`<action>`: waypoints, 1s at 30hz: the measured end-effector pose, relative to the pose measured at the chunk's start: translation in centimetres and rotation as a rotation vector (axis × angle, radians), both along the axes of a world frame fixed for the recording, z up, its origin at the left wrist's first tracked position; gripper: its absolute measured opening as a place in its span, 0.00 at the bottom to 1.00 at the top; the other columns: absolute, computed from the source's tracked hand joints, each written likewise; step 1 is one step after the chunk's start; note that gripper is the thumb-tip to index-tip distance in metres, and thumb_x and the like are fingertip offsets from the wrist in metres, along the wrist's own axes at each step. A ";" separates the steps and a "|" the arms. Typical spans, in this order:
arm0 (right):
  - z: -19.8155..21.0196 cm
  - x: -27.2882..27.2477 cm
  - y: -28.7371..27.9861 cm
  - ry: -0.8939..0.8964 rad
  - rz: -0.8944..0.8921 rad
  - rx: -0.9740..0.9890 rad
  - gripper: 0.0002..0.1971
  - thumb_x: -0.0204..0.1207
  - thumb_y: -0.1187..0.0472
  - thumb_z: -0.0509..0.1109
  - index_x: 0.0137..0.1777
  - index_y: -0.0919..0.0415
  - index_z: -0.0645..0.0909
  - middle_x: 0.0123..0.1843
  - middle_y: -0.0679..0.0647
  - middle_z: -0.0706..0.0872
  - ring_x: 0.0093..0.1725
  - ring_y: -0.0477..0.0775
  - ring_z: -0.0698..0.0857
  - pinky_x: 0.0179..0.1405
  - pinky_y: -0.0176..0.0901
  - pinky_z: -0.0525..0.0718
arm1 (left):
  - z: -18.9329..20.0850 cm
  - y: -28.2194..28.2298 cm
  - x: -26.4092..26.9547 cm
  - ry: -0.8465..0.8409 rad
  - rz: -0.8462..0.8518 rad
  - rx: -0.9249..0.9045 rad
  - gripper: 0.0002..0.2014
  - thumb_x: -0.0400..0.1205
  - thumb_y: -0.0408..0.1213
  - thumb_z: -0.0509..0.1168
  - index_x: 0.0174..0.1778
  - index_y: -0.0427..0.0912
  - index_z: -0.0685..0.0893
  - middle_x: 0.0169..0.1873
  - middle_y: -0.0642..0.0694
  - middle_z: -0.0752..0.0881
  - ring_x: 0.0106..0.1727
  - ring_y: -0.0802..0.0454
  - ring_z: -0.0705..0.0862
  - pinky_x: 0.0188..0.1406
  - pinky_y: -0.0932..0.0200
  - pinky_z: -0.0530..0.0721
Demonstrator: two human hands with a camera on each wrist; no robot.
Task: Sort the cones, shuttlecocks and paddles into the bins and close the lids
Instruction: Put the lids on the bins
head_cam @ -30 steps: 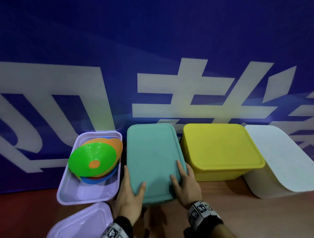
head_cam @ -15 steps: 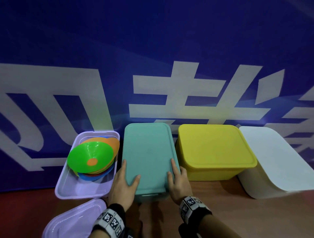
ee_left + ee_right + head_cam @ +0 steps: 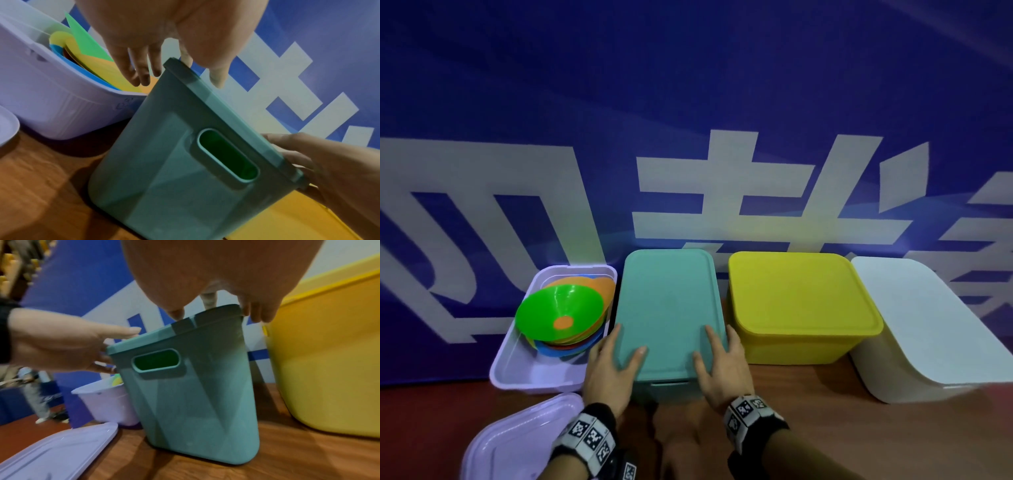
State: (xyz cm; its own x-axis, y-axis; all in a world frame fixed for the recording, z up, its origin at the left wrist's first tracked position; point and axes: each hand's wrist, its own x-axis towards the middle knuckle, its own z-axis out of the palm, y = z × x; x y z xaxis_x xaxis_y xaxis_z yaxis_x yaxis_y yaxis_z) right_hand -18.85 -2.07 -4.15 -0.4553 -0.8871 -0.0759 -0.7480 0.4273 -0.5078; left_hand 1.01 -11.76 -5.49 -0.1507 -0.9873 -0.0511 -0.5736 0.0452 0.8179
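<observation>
The teal bin (image 3: 671, 387) stands in the middle of the row with its teal lid (image 3: 669, 308) lying flat on top. My left hand (image 3: 613, 363) rests on the lid's near left corner, thumb on top and fingers straight down the left side. My right hand (image 3: 722, 366) mirrors it at the near right corner. In the left wrist view the left fingers (image 3: 135, 71) hang beside the lid's edge. Green, orange and blue cones (image 3: 560, 308) are stacked in the open lilac bin (image 3: 517, 373) to the left. No shuttlecocks or paddles show.
The lilac lid (image 3: 517, 442) lies on the wooden table at the near left. A yellow bin (image 3: 801, 298) with its lid on stands right of the teal one, and a white lidded bin (image 3: 928, 325) beyond it. A blue banner backs the row.
Both hands have slid a little toward the near end of the teal lid and stay on it. The bins have not moved.
</observation>
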 end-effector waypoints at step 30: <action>-11.4 25.7 -1.3 -0.355 0.138 0.400 0.37 0.78 0.47 0.68 0.86 0.50 0.59 0.81 0.57 0.69 0.77 0.61 0.73 0.75 0.46 0.72 | -9.6 3.1 25.8 -0.332 0.202 0.444 0.40 0.80 0.44 0.68 0.87 0.46 0.56 0.85 0.37 0.58 0.83 0.38 0.64 0.80 0.49 0.65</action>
